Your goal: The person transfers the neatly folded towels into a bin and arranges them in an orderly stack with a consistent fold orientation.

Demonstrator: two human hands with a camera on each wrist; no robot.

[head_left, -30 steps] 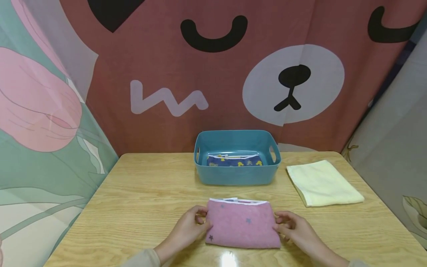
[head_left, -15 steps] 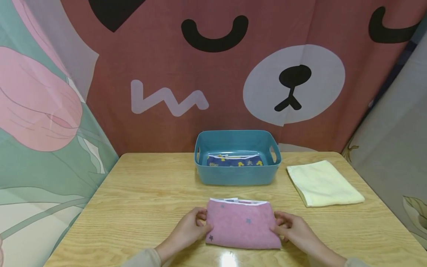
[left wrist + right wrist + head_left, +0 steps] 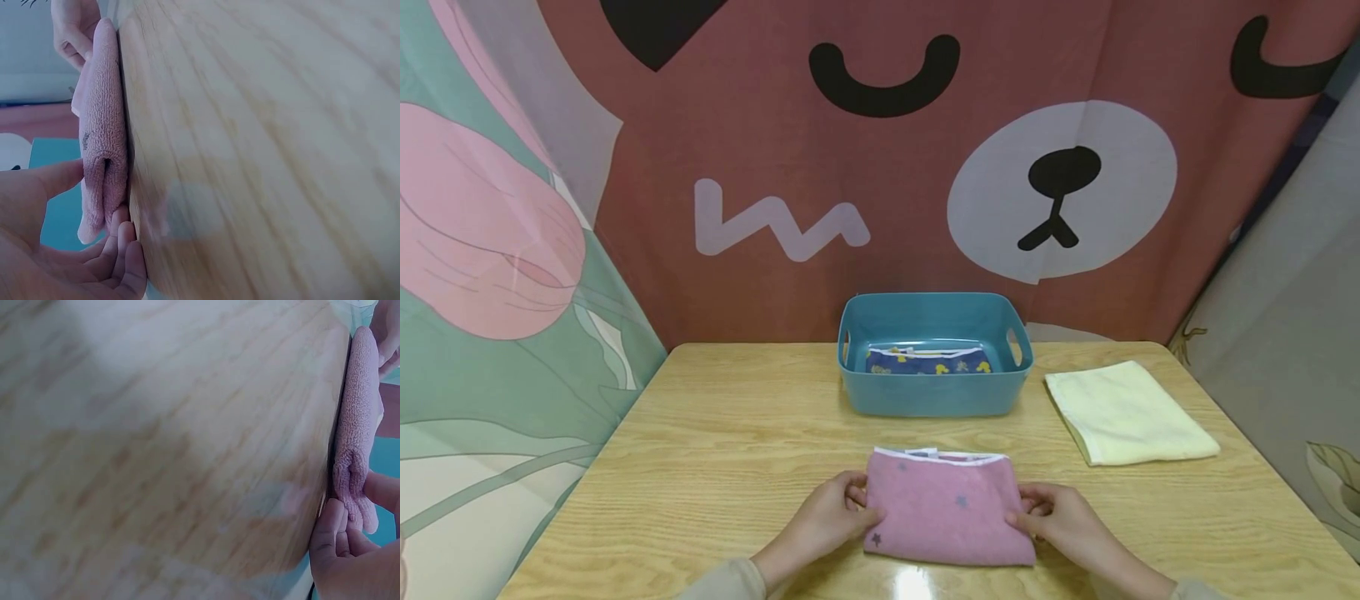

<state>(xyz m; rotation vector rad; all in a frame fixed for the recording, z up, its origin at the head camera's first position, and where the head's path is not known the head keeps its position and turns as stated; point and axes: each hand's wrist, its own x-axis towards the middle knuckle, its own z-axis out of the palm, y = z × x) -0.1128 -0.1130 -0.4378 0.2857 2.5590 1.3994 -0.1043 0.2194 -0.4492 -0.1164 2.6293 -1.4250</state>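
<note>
A folded pink towel (image 3: 943, 508) with small grey stars and a white-edged far side lies near the front of the table. Its left side is pinched by my left hand (image 3: 835, 518), thumb on top and fingers at the edge. My right hand (image 3: 1063, 525) pinches the opposite side in the same way. In the left wrist view, the rolled pink end of the towel (image 3: 103, 144) shows between thumb and fingers. The right wrist view has the towel's other end (image 3: 356, 450) between the right thumb and fingertips.
A teal plastic basket (image 3: 936, 396) with side handle holes stands at the back, holding a folded dark blue towel (image 3: 925, 363) with yellow figures. At right lies a folded pale yellow towel (image 3: 1127, 417). Printed curtains hang behind the wooden table (image 3: 722, 433).
The pink towel has shifted very slightly toward the front edge, both hands moving with it. My right thumb lies a little further in over its side. The basket and yellow towel stay put.
</note>
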